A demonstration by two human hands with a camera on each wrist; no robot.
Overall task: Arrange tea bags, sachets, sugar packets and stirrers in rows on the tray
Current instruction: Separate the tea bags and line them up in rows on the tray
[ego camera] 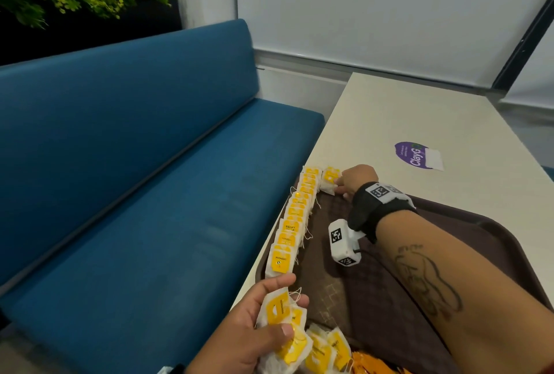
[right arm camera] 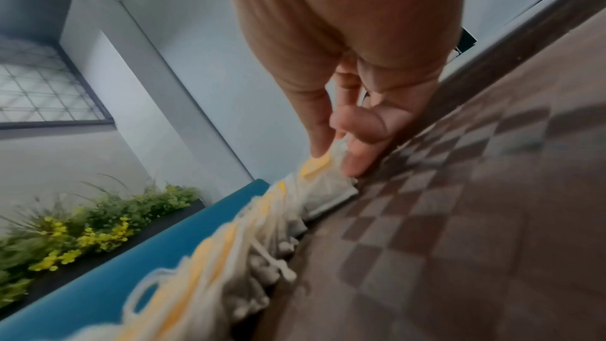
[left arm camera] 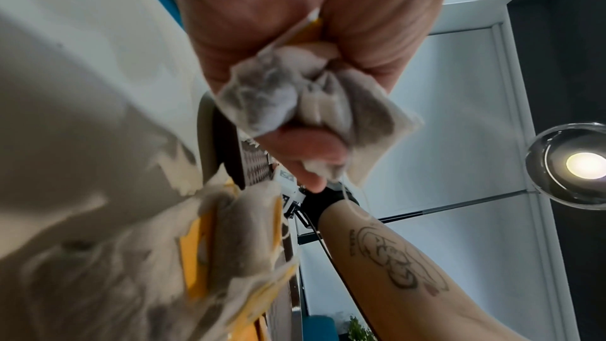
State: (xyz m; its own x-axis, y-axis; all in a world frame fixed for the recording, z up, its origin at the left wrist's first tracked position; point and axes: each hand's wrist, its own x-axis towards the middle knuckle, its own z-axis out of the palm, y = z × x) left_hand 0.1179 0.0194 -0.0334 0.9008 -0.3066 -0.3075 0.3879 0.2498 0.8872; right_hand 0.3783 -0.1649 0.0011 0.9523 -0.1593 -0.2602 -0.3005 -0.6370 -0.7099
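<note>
**Tea bags being lined up along the tray's left edge**

A brown tray (ego camera: 494, 232) is lying on the white desk (ego camera: 419, 121), at the desk's left edge beside a blue bench seat (ego camera: 135, 163). A row of tea bags (ego camera: 295, 220) with yellow tags is standing overlapped along the tray's left rim, running from its near-left part to its far-left corner. The right hand (ego camera: 355, 178), reaching across the tray, is pinching a single tea bag (ego camera: 329, 180) between thumb and fingertips (right arm camera: 319, 144) at the far-left corner, just beside the far end of the row; the bag is leaning on the rim. The left hand (ego camera: 254, 325), at the tray's near-left corner, is grasping a bunch of tea bags (ego camera: 280, 312), thumb pressing on top and fingers curling beneath. More loose tea bags (ego camera: 325, 349) are lying in a heap at the tray's near edge, touching some orange packets (ego camera: 371, 364). A purple sticker (ego camera: 415, 154) is sitting on the desk well beyond the tray.
</note>
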